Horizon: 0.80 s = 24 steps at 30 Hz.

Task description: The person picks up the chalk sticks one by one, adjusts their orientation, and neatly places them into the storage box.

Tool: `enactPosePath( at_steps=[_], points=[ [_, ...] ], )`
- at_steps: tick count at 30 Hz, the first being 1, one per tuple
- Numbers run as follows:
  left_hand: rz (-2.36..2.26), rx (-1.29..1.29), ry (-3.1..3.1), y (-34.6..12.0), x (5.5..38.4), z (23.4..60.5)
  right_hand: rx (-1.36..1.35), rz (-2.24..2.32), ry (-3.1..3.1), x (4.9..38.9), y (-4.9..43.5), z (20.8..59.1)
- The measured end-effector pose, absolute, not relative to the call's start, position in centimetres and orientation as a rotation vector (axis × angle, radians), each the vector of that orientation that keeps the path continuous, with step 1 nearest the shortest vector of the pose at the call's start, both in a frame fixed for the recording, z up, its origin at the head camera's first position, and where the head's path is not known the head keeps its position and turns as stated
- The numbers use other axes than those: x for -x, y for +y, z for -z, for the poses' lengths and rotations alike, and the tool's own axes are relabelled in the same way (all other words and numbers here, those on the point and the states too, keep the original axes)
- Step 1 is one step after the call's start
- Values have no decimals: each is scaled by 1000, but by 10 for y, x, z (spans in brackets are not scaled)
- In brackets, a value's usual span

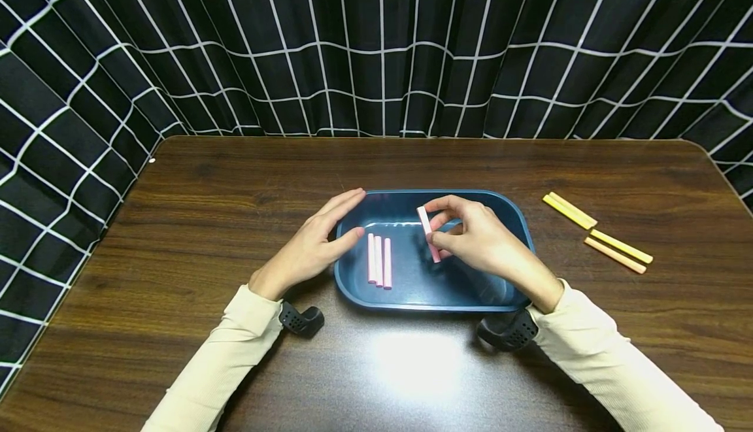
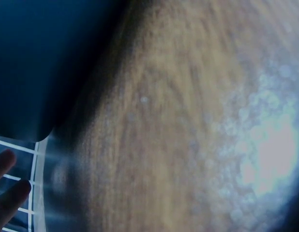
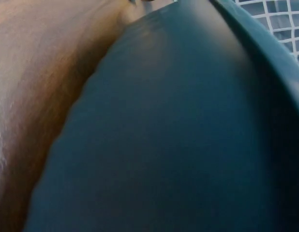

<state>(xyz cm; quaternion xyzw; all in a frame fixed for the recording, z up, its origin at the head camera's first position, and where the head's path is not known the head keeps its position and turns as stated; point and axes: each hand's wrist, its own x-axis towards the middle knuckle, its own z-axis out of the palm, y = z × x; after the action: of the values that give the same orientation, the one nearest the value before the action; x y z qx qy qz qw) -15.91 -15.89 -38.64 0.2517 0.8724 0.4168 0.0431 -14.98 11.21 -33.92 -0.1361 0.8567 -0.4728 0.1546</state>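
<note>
A blue tray (image 1: 412,297) stands on the table. Between thumb and fingers, my right hand (image 1: 479,236) pinches a pink chalk stick (image 1: 424,219), tilted above the tray's inside. Three more pink chalk sticks (image 1: 379,262) lie side by side in the tray's left part. At the left rim, my left hand (image 1: 314,239) has its fingers extended and holds nothing; its fingertips (image 2: 16,195) show at the lower left of the left wrist view. The tray's blue side (image 3: 159,125) fills most of the right wrist view, where the held chalk cannot be made out.
To the right of the tray, yellow chalk sticks (image 1: 569,211) and an orange one (image 1: 614,255) lie in pairs on the brown wooden table (image 1: 194,236). A black curtain with a white grid (image 1: 365,46) hangs behind the table. Bright glare (image 1: 418,363) covers part of the front.
</note>
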Motion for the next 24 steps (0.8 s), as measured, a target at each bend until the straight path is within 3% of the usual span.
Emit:
enactPosePath(
  at_steps=[24],
  points=[
    [-1289,-738,2639,-159,158,385,313,1290,2326,155,90,352]
  ],
)
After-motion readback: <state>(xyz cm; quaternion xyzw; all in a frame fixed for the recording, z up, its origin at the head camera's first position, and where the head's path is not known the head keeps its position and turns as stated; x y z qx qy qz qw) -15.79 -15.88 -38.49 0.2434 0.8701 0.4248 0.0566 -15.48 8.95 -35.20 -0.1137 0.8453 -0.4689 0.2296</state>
